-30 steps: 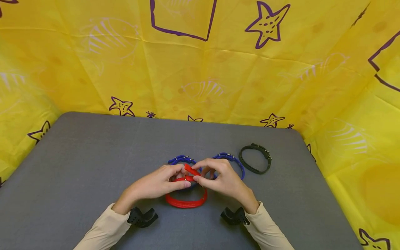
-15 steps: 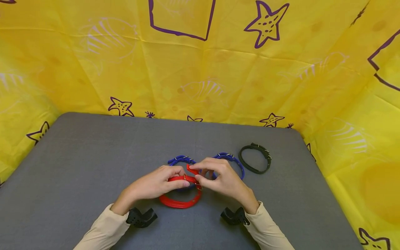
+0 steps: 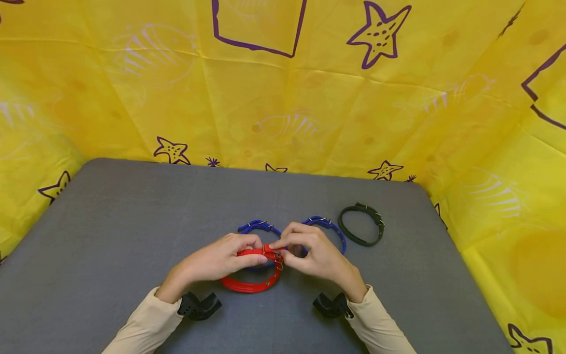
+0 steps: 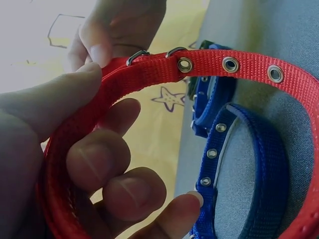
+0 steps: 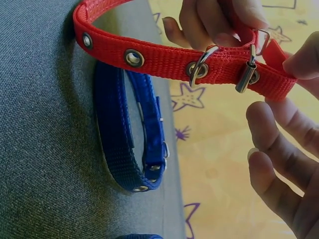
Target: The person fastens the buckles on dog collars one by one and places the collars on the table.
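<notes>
A red webbing collar (image 3: 249, 286) with metal eyelets is held up in both hands, its loop hanging toward the person. My left hand (image 3: 225, 258) grips the band beside the fastening, thumb on top and fingers inside the loop. My right hand (image 3: 311, 248) pinches the folded strap end between thumb and index finger. In the right wrist view, a metal buckle (image 5: 246, 77) and a D-ring (image 5: 202, 64) sit on the band left of the pinched fold. The strap tip (image 5: 275, 54) sticks up between the buckle and the right thumb.
One blue collar (image 3: 258, 225) lies behind the red one, partly covered by the hands. Another blue collar (image 3: 323, 221) sits behind the right hand. A dark green collar (image 3: 361, 241) is farther right on the grey table (image 3: 132, 236). A yellow printed cloth (image 3: 247, 98) surrounds the table.
The red loop has shifted left. The strap tip, raised earlier, now lies lower against the band, with the right index finger pressing on it. The left hand has barely moved.
</notes>
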Tool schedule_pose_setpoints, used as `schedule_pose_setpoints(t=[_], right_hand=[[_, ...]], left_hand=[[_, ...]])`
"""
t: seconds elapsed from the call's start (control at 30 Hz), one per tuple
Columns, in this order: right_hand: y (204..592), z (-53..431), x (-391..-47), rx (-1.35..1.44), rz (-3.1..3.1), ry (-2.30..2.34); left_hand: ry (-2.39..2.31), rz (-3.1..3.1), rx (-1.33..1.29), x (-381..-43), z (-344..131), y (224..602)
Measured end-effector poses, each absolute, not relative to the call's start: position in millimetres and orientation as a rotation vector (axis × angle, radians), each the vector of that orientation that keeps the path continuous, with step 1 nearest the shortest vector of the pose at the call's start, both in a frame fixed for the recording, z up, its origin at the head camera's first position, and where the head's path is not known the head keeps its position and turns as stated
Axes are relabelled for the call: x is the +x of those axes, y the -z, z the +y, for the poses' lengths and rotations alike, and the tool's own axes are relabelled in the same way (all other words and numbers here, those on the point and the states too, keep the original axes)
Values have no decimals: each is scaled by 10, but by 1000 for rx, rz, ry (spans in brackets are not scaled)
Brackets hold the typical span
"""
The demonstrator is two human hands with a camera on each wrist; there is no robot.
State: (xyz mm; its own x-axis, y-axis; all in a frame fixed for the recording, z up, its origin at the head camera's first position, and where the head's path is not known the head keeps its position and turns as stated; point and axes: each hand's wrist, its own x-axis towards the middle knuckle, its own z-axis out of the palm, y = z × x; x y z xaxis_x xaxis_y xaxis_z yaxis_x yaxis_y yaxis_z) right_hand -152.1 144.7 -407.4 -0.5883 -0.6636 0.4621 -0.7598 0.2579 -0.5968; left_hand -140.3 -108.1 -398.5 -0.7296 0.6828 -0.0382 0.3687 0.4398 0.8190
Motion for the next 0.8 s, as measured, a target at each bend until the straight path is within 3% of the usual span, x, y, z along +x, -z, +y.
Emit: schedule_pose_setpoints(t=[0.5,0.8], right_hand=[[4074,1441,-1529,1422,-2397,-1347],[4099,1396,-1503,1269,-2529,-1409]], left_hand=[[-1198,2295,858,-1408,-1075,3987],[-1200,2314,807,-1419,-1092,3981]])
